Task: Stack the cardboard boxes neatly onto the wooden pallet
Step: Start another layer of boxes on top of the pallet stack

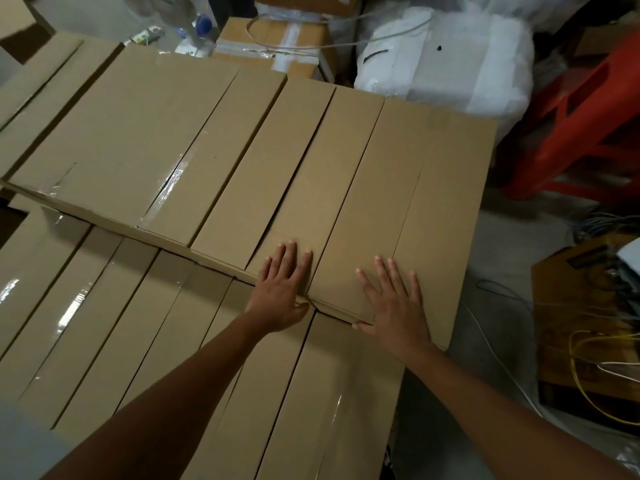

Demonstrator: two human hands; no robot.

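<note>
Several long flat cardboard boxes lie side by side as an upper layer [221, 143] on top of a lower layer of similar boxes [145, 313]. My left hand [282, 289] rests flat, fingers straight, on the near end of one upper box [311, 174]. My right hand [394, 303] lies flat with spread fingers on the rightmost upper box [415, 188], its thumb at that box's near edge. The rightmost box sticks out a little nearer than its neighbours. The wooden pallet is hidden beneath the boxes.
A white wrapped bundle [450, 60] and a taped carton [277, 39] stand behind the stack. A red plastic frame [581, 126] is at the right. Cables and a brown box [588, 327] lie on the grey floor at the right.
</note>
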